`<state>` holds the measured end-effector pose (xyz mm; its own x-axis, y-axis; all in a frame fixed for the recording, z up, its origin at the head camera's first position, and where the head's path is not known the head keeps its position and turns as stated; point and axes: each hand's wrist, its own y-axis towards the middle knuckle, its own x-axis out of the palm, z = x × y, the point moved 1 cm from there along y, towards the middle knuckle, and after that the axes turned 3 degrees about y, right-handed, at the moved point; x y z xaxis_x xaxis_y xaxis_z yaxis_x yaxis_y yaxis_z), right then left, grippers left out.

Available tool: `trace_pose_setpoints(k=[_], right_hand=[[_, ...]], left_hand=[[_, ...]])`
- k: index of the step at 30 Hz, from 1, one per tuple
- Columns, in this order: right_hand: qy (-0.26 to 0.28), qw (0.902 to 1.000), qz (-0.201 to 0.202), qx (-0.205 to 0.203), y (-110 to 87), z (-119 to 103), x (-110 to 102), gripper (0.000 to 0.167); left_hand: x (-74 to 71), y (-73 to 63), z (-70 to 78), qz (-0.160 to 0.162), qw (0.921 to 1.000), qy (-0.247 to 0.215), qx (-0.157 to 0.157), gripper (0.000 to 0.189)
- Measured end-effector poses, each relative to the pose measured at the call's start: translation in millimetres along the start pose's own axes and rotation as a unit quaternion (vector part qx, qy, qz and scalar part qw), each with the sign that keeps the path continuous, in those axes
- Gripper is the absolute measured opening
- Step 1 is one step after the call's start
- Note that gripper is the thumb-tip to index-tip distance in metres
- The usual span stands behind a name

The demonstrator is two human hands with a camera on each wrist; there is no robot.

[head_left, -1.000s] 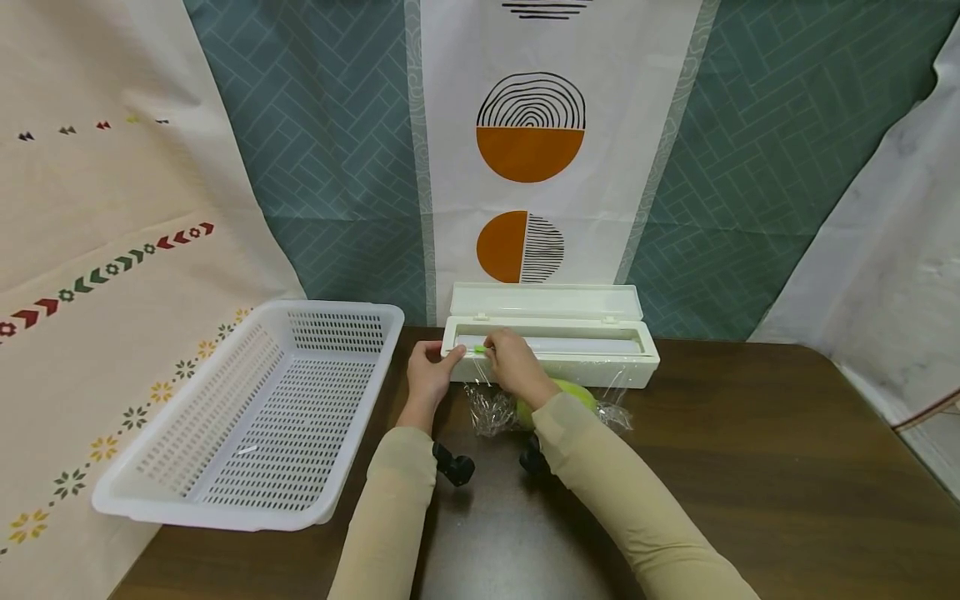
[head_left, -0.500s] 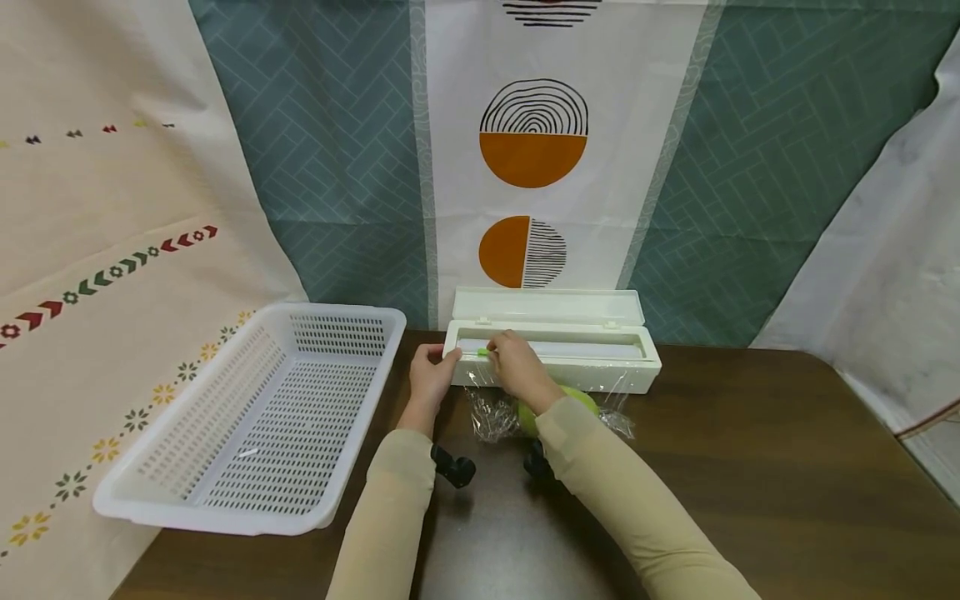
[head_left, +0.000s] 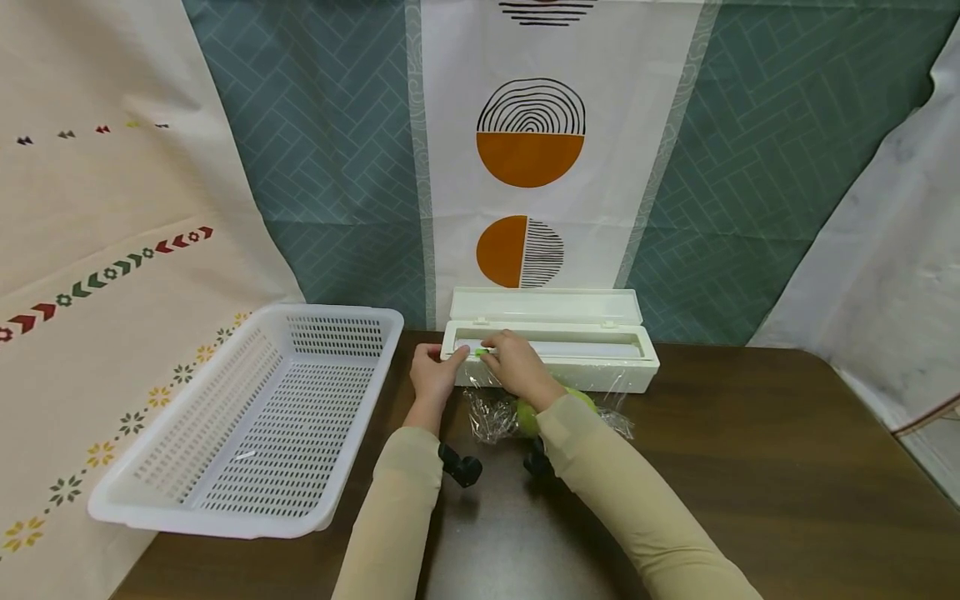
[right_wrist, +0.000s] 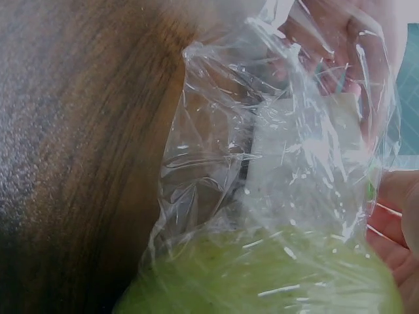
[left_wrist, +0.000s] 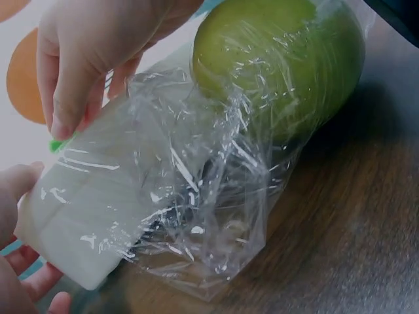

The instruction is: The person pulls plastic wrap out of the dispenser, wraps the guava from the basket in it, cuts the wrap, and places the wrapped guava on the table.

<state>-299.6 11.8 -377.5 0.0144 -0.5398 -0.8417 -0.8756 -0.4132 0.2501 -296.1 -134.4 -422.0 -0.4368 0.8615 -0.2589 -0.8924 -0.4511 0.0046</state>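
Observation:
A white cling film dispenser (head_left: 570, 377) lies at the back of the table, its lid (head_left: 547, 307) tipped back and the roll (head_left: 585, 348) showing inside. At its left end my left hand (head_left: 432, 379) grips the box, thumb on the top edge and fingers around the end. My right hand (head_left: 519, 367) pinches a small green slide cutter (head_left: 481, 352) on the front rim, just right of the left thumb. Clear cling film (left_wrist: 190, 176) runs down the box front, bunched and crinkled. It covers a large round green fruit (left_wrist: 275, 59) on the table, partly hidden by the right forearm in the head view.
A white perforated plastic basket (head_left: 360, 433) stands to the left, with a small white strip (head_left: 245, 455) in it. Patterned cloths (head_left: 345, 167) hang close behind the box. Black wrist camera mounts (head_left: 461, 468) sit under both wrists, near the dark wooden table (head_left: 750, 467).
The left forearm and thumb have shifted slightly right, toward the cutter. The right hand keeps its pinch on the cutter near the box's left end; the head view shifts a little.

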Motion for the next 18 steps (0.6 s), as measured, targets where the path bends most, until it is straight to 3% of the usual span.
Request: trace_pose_setpoints(k=[18], right_hand=[[-0.01,0.9999,0.0,-0.007,0.6,2.9,2.2,0.021]], left_hand=[[-1.6,0.2,-3.6,-0.003,0.9999,0.011,0.009,0.049]])
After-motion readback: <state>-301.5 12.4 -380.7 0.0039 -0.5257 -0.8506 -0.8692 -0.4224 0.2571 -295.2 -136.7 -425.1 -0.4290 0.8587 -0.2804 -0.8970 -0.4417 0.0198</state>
